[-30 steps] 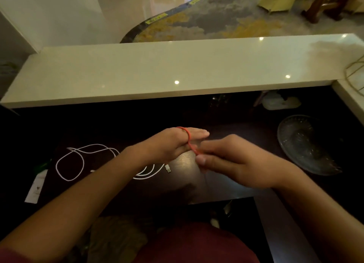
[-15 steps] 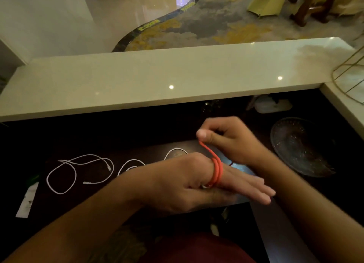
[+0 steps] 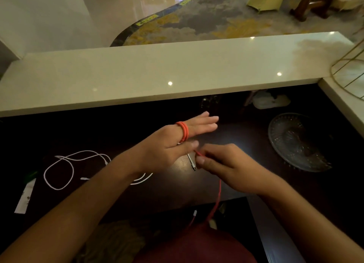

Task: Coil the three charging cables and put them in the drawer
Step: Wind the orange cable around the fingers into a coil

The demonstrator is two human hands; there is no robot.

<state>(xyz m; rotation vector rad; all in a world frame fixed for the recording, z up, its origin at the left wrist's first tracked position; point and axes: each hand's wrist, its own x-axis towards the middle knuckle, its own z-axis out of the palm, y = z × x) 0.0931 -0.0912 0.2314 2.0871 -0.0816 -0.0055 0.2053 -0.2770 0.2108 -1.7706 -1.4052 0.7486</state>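
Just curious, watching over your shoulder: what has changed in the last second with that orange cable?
The right hand, pinching the orange cable, has wound more turns round the left hand fingers, then dropped below it. The white cables and glass dish stayed put.

A pale stone ledge (image 3: 177, 71) with ceiling-light glints crosses above the dark tabletop (image 3: 137, 199); patterned carpet (image 3: 216, 20) and wooden chair legs (image 3: 307, 4) at one o'clock.
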